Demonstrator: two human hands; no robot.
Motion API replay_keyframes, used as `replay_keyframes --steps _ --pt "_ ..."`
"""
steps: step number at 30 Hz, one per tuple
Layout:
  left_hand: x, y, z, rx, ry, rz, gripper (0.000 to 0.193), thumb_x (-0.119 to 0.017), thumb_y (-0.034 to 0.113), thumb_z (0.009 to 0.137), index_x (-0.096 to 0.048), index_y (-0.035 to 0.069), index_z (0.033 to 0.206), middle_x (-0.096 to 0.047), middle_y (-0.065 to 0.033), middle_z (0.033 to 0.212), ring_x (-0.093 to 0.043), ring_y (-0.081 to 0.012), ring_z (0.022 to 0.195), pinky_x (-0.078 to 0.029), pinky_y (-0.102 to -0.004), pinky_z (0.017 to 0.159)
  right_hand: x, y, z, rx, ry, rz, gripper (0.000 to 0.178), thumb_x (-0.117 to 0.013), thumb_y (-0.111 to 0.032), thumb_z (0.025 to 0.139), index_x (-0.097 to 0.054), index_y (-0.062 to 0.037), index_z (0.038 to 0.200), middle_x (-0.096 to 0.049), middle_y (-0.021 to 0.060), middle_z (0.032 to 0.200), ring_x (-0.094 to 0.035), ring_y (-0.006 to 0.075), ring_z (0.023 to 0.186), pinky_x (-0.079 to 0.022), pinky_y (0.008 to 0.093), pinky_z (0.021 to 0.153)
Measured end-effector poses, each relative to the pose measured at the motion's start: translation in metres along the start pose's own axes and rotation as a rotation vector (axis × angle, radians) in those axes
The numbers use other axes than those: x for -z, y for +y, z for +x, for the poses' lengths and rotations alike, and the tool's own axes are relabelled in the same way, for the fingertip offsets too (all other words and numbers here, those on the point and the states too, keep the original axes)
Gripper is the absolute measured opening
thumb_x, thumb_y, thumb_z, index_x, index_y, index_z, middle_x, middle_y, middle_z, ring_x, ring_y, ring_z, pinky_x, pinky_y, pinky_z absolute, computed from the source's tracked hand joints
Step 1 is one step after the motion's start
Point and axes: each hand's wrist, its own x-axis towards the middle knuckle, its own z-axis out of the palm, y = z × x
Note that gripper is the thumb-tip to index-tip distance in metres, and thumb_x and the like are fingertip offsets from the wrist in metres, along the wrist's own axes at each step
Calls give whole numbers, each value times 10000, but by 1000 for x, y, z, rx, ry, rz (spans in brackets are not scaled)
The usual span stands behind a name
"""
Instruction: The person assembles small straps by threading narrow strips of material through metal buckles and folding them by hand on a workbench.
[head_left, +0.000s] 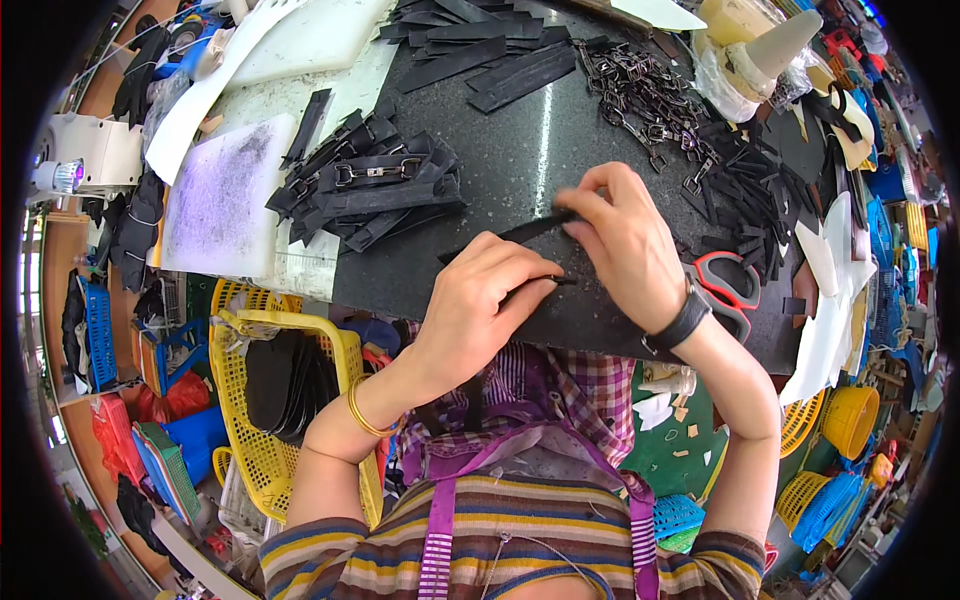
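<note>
My left hand (pixel 478 305) is closed near the table's front edge, with a small dark end (pixel 566 281) poking out past its thumb and fingertips. A black strip (pixel 528 231) slants between my two hands, its left end running behind the left hand. At its upper right end my right hand (pixel 625 245) pinches it between thumb and fingers, slightly blurred. Left of the hands lies a heap of black straps (pixel 390 203); a metal buckle (pixel 378 172) sits on the top one. Right of the right wrist rest scissors (pixel 728 283) with red and black handles.
Metal buckles (pixel 640 90) lie heaped at the back right, beside short black pieces (pixel 745 170). More flat black strips (pixel 470 50) are piled at the back. A stained white board (pixel 225 200) lies at left. Below the table stands a yellow basket (pixel 345 350) with black pieces inside.
</note>
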Motion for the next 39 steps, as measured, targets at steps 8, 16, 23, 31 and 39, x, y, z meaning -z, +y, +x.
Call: replay_keyframes --steps 8,16,23,31,39 --pt "26 28 1 10 83 62 146 -721 5 712 -630 19 825 -621 -74 825 -568 -196 749 -454 -282 633 40 -37 1 -340 -276 597 182 -628 -71 809 -643 1 976 -656 134 883 -645 229 758 -491 304 695" --pt "18 23 16 -86 135 98 174 -710 41 711 -603 33 848 -614 -86 874 -574 -273 805 -471 -355 685 43 -30 1 -230 -175 574 163 -640 -35 793 -639 8 950 -644 128 849 -642 244 742 -498 311 685" --pt "18 36 26 -184 223 139 218 -694 -39 689 -579 11 868 -600 -127 875 -579 -290 796 -475 -342 708 54 -36 4 -8 4 391 131 -643 -14 764 -622 -12 893 -608 131 791 -610 305 724 -495 345 643" --pt "42 55 25 -332 37 336 228 -692 122 760 -598 60 958 -557 -83 1073 -567 -255 995 -331 -440 997 74 -41 -13 274 -24 322 286 -672 18 695 -597 -7 969 -608 115 863 -619 289 796 -510 352 671" --pt "16 49 20 -145 95 38 148 -690 104 755 -634 52 882 -621 -87 764 -596 -244 658 -475 -323 613 67 -64 -23 197 36 -106 113 -648 -77 785 -541 -41 789 -520 78 653 -563 260 532 -440 352 466"
